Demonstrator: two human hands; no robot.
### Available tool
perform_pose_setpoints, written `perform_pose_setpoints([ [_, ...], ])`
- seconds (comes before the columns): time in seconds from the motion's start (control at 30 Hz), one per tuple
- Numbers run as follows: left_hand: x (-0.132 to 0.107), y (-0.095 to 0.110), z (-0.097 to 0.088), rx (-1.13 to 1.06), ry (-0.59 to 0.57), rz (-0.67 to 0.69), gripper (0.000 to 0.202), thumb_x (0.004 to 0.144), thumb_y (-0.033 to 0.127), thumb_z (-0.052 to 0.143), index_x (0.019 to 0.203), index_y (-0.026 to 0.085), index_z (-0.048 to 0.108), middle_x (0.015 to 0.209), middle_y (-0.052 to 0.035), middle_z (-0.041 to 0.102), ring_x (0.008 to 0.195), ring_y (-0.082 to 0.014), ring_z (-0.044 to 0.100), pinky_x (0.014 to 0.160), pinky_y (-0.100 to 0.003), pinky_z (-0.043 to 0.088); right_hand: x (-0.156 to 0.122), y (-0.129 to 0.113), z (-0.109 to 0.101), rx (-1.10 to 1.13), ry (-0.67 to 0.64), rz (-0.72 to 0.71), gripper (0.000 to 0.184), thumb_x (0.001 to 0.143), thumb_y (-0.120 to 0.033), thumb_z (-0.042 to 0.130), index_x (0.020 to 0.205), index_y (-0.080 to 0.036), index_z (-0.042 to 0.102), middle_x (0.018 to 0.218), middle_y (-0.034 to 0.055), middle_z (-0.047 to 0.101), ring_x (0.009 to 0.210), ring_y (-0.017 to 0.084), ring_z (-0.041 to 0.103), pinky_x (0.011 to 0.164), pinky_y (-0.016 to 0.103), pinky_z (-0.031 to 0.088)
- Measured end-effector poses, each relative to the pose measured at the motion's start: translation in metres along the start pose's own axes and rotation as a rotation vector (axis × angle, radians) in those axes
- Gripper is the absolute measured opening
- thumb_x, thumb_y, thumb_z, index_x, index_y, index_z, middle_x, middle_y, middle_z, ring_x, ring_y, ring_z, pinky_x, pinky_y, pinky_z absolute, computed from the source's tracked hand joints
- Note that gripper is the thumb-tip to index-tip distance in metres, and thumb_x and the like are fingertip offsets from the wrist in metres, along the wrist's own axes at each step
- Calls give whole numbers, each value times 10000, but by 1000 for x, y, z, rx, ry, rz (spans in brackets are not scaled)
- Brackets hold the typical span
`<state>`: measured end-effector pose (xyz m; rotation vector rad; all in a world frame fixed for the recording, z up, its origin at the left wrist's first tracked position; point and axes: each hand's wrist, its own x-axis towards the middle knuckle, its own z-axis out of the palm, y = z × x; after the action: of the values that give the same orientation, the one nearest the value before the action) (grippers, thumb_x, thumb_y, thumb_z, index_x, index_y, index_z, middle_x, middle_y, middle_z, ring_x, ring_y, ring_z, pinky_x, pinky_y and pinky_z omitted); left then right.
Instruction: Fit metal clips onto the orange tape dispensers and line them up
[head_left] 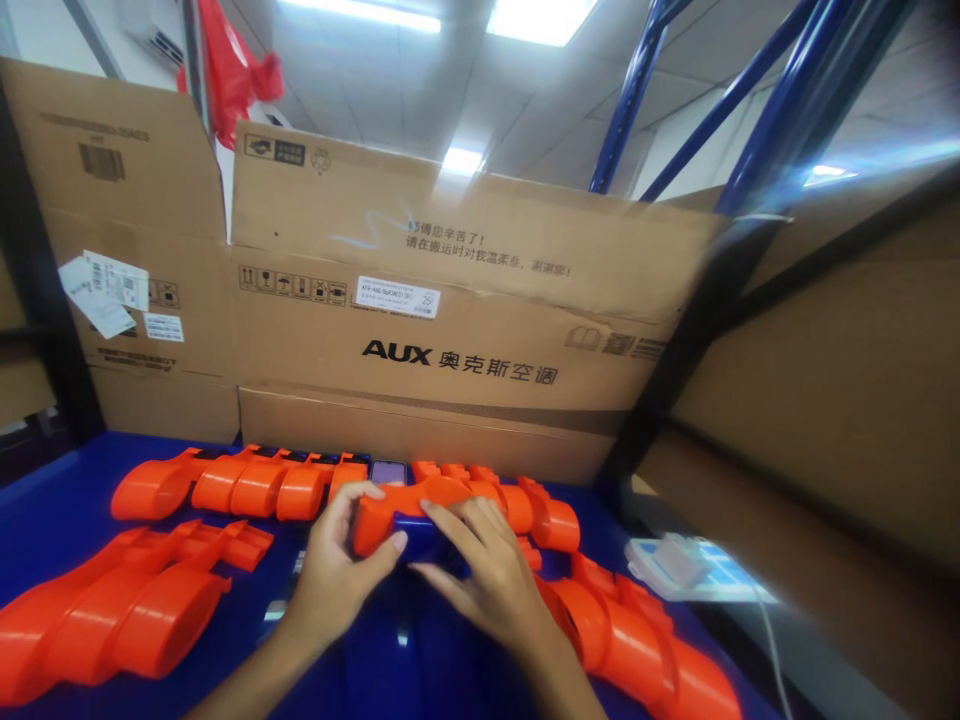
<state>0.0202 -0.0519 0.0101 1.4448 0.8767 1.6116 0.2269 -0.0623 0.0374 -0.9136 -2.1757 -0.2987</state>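
Observation:
Between my hands is an orange plastic housing (pixel 431 493) with a rounded end, held above the blue tabletop. My left hand (pixel 337 565) grips its left end, fingers behind and thumb at the front. A glossy dark blue piece (pixel 415 538) shows at its lower front, near my left thumb; whether it is joined to the housing I cannot tell. My right hand (pixel 487 560) is closed around the right side, with fingertips over the top and thumb near the blue piece. Similar orange housings (pixel 259 483) stand in a row behind, some with black parts on top.
More orange housings lie at left (pixel 127 605) and right (pixel 637 645) on the blue tabletop (pixel 375 670). A cardboard sheet (pixel 450 330) stands behind. A clear plastic box (pixel 675 562) sits at the right beside a white cable (pixel 772 640). A dark rack post (pixel 667 370) rises there.

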Motion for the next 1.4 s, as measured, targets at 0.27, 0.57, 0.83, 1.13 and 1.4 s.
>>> perform_pose_setpoints([
  [0.27, 5, -3, -4, 50, 28, 40, 379, 735, 282, 800, 1041, 220, 584, 941, -3, 623, 862, -195, 611, 804, -313, 493, -4, -2, 6, -6, 75, -38, 647, 841, -338, 758, 1413, -210, 484, 1112, 125, 678, 1011, 290, 640, 889, 473, 543],
  [0.57, 2, -4, 0, -192, -157, -1, 603, 814, 322, 747, 1355, 254, 490, 1350, -97, 606, 1248, -279, 567, 1057, -411, 438, -5, -2, 8, 151, 179, 127, 679, 807, -355, 775, 1416, -232, 500, 1264, 135, 653, 1150, 330, 624, 990, 500, 515],
  [0.83, -4, -10, 7, -53, -303, -4, 667, 804, 339, 756, 1406, 230, 490, 1394, -107, 596, 1288, -308, 542, 1105, -452, 407, -6, -6, 33, 637, 333, 563, 490, 1008, -527, 375, 1278, -207, 629, 1231, 122, 685, 1193, 289, 616, 1013, 452, 510],
  [1.13, 12, -4, -15, -5, -135, -48, 490, 860, 452, 644, 1268, 188, 580, 1155, -101, 720, 1023, -280, 694, 902, -398, 545, -2, 0, 31, 663, 270, 578, 530, 1015, -550, 319, 1131, -217, 716, 1160, 96, 708, 1145, 267, 615, 1049, 438, 446],
  [1.4, -3, 49, -136, 447, -15, -152, 483, 763, 486, 718, 1177, 239, 681, 1052, -61, 778, 948, -305, 727, 863, -406, 577, 4, -4, 14, 605, 341, 590, 531, 1009, -537, 337, 913, -216, 749, 962, 79, 743, 969, 256, 660, 938, 392, 488],
])
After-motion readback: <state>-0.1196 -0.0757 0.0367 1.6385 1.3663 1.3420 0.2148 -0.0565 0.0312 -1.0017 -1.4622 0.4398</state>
